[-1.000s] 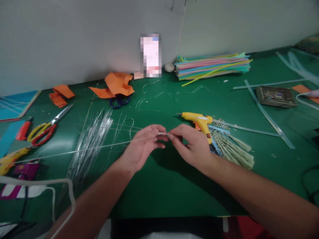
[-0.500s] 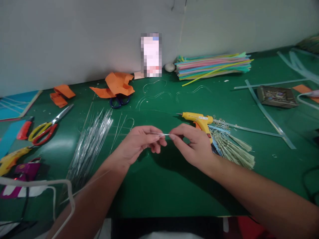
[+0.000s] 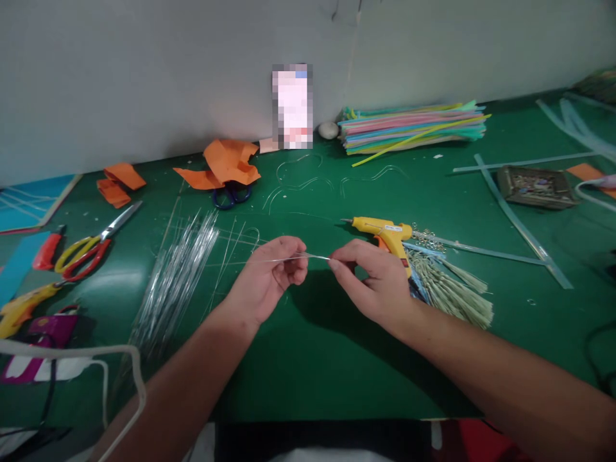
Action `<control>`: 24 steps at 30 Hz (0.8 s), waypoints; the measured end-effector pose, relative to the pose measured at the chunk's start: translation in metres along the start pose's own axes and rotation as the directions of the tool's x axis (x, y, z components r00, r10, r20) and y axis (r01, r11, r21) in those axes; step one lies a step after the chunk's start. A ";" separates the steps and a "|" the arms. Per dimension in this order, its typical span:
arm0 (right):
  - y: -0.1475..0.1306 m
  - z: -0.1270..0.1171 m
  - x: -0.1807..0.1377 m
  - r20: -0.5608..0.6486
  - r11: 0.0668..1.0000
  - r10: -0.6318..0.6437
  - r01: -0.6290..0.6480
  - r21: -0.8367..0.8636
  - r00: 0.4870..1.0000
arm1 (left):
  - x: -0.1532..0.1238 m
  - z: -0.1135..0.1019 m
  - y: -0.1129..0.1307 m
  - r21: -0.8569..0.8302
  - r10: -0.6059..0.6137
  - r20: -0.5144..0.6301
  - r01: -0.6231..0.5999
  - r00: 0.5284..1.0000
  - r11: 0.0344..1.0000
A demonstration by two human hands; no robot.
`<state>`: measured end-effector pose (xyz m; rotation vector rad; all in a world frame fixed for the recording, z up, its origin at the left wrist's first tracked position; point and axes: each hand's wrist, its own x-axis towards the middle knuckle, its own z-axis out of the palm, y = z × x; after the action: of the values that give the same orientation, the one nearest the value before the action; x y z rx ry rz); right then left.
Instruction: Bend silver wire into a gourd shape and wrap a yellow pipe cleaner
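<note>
Over the middle of the green table (image 3: 308,359) my two hands hold one thin clear strand (image 3: 315,256) stretched between them. My left hand (image 3: 269,279) is closed around the strand, fingers curled over it. My right hand (image 3: 373,279) pinches the strand's right end between thumb and forefinger. A bundle of the same clear strands (image 3: 173,282) lies fanned out on the table to the left of my left hand. A yellow glue gun (image 3: 382,232) rests just behind my right hand, beside a heap of pale tassels (image 3: 447,289).
Red-and-yellow scissors (image 3: 91,247) and a second glue gun (image 3: 22,309) lie at the left. Orange paper scraps (image 3: 226,163) cover blue scissors (image 3: 230,196) near the wall. A stack of coloured strips (image 3: 414,125) and a small tray (image 3: 534,185) stand at the back right.
My left hand has slid left along the strand, so the hands are farther apart and more strand shows between them. The strand's long tail swung off the table. My right hand barely moved.
</note>
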<state>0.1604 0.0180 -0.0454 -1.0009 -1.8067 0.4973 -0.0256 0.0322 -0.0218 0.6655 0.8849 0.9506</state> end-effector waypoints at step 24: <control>0.004 0.000 0.002 0.030 0.886 -0.311 0.302 -0.353 0.950 | -0.014 0.013 0.002 0.066 0.192 -0.197 -0.182 0.961 0.981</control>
<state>0.1612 0.0213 -0.0472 -0.9246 -2.0261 -0.0427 -0.0192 0.0197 -0.0093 0.7109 1.0405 1.1860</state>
